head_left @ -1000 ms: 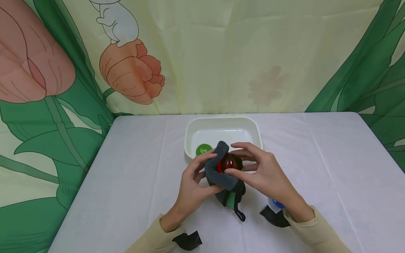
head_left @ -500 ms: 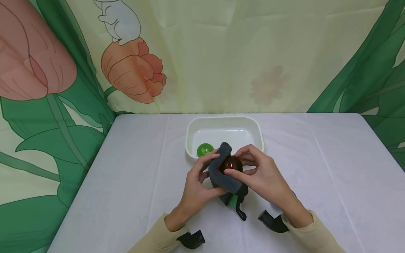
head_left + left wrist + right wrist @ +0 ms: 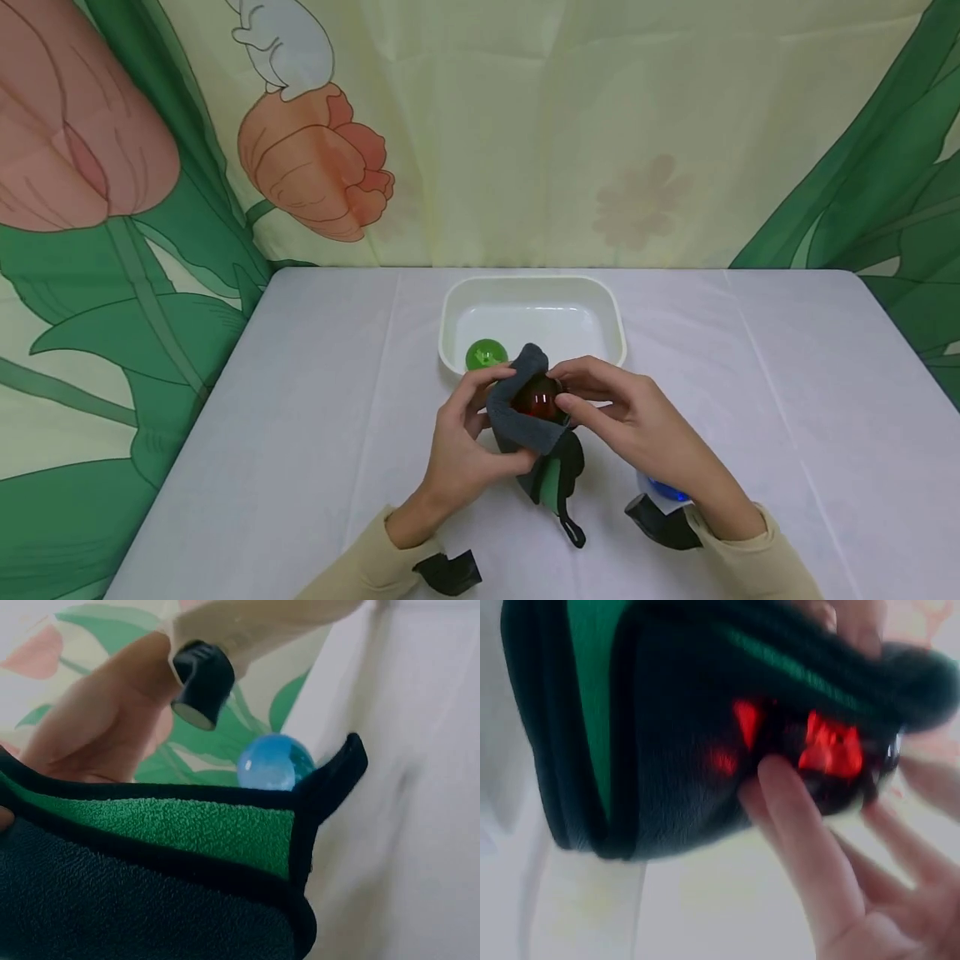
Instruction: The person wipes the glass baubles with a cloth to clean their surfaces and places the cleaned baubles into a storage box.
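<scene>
My left hand [image 3: 465, 446] grips a folded dark grey-blue cloth [image 3: 525, 429], thumb on its near side and fingers on the far side. Black trim, a hanging loop and a green layer show on the cloth, the green most clearly in the left wrist view. Wrapped partly by it is a shiny, see-through red ball [image 3: 542, 398], which looks dark on top. My right hand [image 3: 637, 417] holds that ball from the right between thumb and fingers. In the right wrist view, its fingertips touch the ball [image 3: 832, 750] at the cloth's edge.
A white tray [image 3: 532, 285] stands behind the hands, with a green ball [image 3: 486, 354] in its near left corner. A blue ball [image 3: 666, 490] lies on the white-covered table [image 3: 300, 433], partly hidden by my right wrist. Black pieces [image 3: 448, 573] hang from both cuffs.
The ball sits lower in the cloth and a little to the left. My right hand has shifted slightly right and nearer me, its thumb now at the ball's right side.
</scene>
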Motion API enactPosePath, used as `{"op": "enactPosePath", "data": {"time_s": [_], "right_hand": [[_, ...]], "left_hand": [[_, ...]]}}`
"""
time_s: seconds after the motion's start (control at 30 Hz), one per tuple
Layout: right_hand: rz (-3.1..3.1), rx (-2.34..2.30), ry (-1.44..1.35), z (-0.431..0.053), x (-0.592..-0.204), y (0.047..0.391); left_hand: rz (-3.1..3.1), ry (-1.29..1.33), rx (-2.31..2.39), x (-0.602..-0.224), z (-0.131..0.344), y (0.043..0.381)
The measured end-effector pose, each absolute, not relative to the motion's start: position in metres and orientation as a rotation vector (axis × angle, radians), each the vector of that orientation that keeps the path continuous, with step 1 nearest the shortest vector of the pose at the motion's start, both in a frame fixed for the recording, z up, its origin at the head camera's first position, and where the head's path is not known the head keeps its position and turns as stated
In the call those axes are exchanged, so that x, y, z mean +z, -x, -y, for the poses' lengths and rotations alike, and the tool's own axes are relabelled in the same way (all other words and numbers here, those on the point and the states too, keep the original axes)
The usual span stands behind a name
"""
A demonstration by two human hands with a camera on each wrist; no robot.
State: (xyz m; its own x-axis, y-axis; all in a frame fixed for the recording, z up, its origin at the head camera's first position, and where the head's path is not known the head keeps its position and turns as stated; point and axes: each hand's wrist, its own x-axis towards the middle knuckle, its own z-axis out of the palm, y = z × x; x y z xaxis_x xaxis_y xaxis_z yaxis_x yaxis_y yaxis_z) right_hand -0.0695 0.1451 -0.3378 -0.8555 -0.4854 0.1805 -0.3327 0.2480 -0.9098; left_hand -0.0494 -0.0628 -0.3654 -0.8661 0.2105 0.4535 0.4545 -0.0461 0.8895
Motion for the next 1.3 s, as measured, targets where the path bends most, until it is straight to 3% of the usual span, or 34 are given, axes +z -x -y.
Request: {"op": "enactPosePath", "data": {"time_s": [0.47,1.03,1.3], "right_hand": [[-2.554,-1.552,1.404,-0.152,-0.341,0.073],[-2.460,-1.821,1.086,-0.139,-0.335,0.063],[-2.568,-1.576,1.443,-0.148,-0.339,0.071]], "left_hand": [[1.921,0.785,-2.122,-0.362,0.069,0.050],[1.921,0.828,-2.077,-0.384,0.070,0.059],[1.885,0.813,-2.126,-0.380,0.073,0.059]]}}
